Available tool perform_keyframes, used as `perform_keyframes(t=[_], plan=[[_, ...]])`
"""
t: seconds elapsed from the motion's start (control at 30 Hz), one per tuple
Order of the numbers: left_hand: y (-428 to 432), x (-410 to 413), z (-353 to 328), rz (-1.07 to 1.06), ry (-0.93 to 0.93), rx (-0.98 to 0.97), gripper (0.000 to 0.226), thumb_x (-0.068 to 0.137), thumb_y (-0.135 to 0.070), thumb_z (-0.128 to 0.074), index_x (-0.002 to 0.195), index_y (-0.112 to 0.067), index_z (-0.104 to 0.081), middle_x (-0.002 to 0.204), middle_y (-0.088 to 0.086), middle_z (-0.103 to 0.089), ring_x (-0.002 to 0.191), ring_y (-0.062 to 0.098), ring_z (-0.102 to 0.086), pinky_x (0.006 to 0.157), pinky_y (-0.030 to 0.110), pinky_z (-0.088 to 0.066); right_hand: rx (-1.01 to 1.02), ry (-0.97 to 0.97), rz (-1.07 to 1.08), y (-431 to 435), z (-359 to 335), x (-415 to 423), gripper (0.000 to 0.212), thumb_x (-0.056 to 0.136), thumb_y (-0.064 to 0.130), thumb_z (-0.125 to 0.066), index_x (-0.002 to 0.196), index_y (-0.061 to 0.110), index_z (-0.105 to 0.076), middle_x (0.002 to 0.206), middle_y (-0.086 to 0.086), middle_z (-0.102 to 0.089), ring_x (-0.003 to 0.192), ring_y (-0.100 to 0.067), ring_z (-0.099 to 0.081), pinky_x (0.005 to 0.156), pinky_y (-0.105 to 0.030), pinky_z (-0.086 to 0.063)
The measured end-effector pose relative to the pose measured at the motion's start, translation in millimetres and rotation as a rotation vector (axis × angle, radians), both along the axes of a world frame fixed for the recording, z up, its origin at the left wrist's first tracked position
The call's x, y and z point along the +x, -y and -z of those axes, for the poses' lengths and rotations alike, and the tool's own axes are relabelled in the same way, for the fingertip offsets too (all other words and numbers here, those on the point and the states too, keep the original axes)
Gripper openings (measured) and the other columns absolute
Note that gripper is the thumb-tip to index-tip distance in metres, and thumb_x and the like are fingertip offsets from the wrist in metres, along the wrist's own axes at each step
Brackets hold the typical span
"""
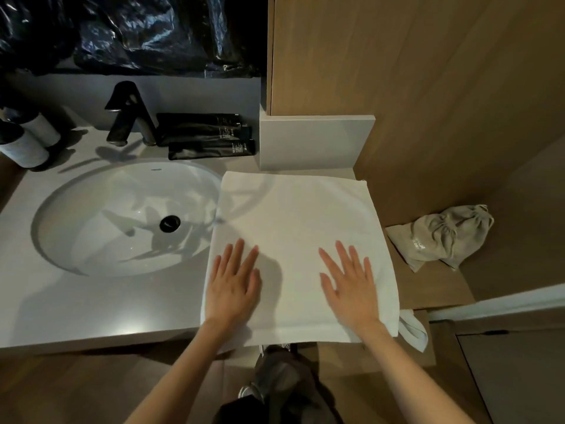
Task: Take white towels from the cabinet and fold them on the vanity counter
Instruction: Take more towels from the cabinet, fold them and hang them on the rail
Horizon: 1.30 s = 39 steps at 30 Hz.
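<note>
Now | white towel flat, square, smooth on counter | left hand, right hand spread, pressing it

Two hands: left hand, right hand. Under them, one white folded cloth towel. Beyond: three flat black tubes, one black faucet. Leftward: one oval white basin, two pale cylindrical bottles. Rightward: one beige drawstring pouch.
</note>
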<state>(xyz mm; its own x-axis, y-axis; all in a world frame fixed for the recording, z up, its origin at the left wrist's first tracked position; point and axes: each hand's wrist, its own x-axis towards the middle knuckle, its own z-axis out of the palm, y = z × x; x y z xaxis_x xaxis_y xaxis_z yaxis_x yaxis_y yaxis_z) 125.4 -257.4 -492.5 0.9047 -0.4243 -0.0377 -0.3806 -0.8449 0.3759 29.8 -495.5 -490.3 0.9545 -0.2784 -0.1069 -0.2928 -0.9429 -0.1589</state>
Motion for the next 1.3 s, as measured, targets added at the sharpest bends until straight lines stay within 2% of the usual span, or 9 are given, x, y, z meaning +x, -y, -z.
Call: perform_keyframes(t=[0.27,0.43,0.53,0.6,0.73,0.93,1.1,1.23,1.3], plan=[[-48.9,5.3,6.8,0.115,0.005,-0.031,0.058,0.098,-0.048,-0.006,0.152,-0.029,-0.015,0.161,-0.006,-0.003,0.147,0.004,0.009,0.121,0.031,0.004,0.012,-0.009,0.207,32.5,-1.7,-28.4,0.052,0.098,0.059,-0.005,0.149,0.052,0.001,0.162,0.012,0.007,0.149,-0.018,0.013,0.121,-0.049,0.0],[-49.3,7.3,3.8,0.128,0.039,0.005,0.063,0.093,-0.041,-0.007,0.152,-0.021,-0.022,0.16,0.001,-0.012,0.149,0.016,-0.008,0.12,0.031,-0.003,0.328,0.0,0.391,31.8,-10.0,-42.9,0.05,0.101,0.054,-0.021,0.149,0.051,-0.009,0.162,0.014,0.008,0.149,-0.023,0.001,0.114,-0.052,-0.021],[-55.5,-4.2,3.4,0.044,0.071,-0.061,0.049,0.101,-0.033,-0.037,0.146,-0.016,-0.038,0.154,0.01,-0.032,0.141,0.029,-0.033,0.115,0.04,-0.027,0.484,0.166,0.43,30.2,-9.7,-63.5,0.054,0.1,0.047,-0.039,0.151,0.04,-0.021,0.162,0.006,-0.006,0.148,-0.025,-0.008,0.113,-0.051,-0.027],[-64.4,-18.3,2.0,-0.023,0.11,-0.09,0.054,0.095,-0.032,-0.056,0.144,-0.014,-0.042,0.147,0.012,-0.043,0.13,0.031,-0.046,0.104,0.045,-0.041,0.536,0.262,0.501,25.5,-10.4,-75.6,0.059,0.097,0.042,-0.05,0.15,0.031,-0.027,0.158,-0.001,-0.019,0.145,-0.023,-0.017,0.112,-0.047,-0.028],[-79.9,-50.7,-0.8,-0.154,0.151,-0.104,0.056,0.089,-0.036,-0.063,0.135,-0.01,-0.046,0.121,0.016,-0.052,0.107,0.032,-0.051,0.089,0.044,-0.044,0.692,0.33,0.716,15.5,-16.3,-87.3,0.073,0.089,0.034,-0.067,0.149,0.021,-0.028,0.145,-0.013,-0.033,0.13,-0.031,-0.038,0.104,-0.044,-0.036],[-85.5,-87.8,-8.1,-0.469,-0.158,-0.461,0.043,0.089,-0.032,-0.065,0.12,-0.011,-0.043,0.113,0.008,-0.05,0.097,0.024,-0.055,0.079,0.039,-0.051,0.848,0.43,0.77,9.1,-13.9,-98.9,0.075,0.088,0.023,-0.07,0.149,0.018,-0.026,0.147,-0.011,-0.04,0.129,-0.033,-0.044,0.092,-0.034,-0.039],[-94.1,-91.7,-12.7,-0.488,-0.269,-0.604,0.037,0.089,-0.037,-0.065,0.111,-0.019,-0.041,0.095,0.001,-0.054,0.086,0.016,-0.057,0.069,0.027,-0.045,0.797,0.453,0.702,7.4,-15.2,-106.9,0.069,0.088,0.026,-0.07,0.146,0.022,-0.034,0.146,-0.007,-0.044,0.126,-0.031,-0.047,0.092,-0.035,-0.042],[-95.7,-90.5,-13.3,-0.542,-0.461,-0.645,0.041,0.091,-0.031,-0.063,0.117,-0.011,-0.039,0.106,0.003,-0.059,0.092,0.016,-0.059,0.081,0.029,-0.047,0.792,0.473,0.665,3.9,-18.6,-110.1,0.064,0.087,0.029,-0.071,0.143,0.025,-0.039,0.142,-0.005,-0.048,0.124,-0.028,-0.049,0.098,-0.044,-0.046],[-95.0,-86.0,-15.9,-0.595,-0.568,-0.697,0.04,0.092,-0.023,-0.063,0.118,-0.008,-0.037,0.099,0.006,-0.061,0.085,0.017,-0.059,0.083,0.033,-0.047,0.774,0.473,0.641,5.1,-18.9,-114.0,0.062,0.087,0.031,-0.071,0.141,0.027,-0.04,0.14,-0.002,-0.049,0.123,-0.027,-0.05,0.1,-0.049,-0.046]])
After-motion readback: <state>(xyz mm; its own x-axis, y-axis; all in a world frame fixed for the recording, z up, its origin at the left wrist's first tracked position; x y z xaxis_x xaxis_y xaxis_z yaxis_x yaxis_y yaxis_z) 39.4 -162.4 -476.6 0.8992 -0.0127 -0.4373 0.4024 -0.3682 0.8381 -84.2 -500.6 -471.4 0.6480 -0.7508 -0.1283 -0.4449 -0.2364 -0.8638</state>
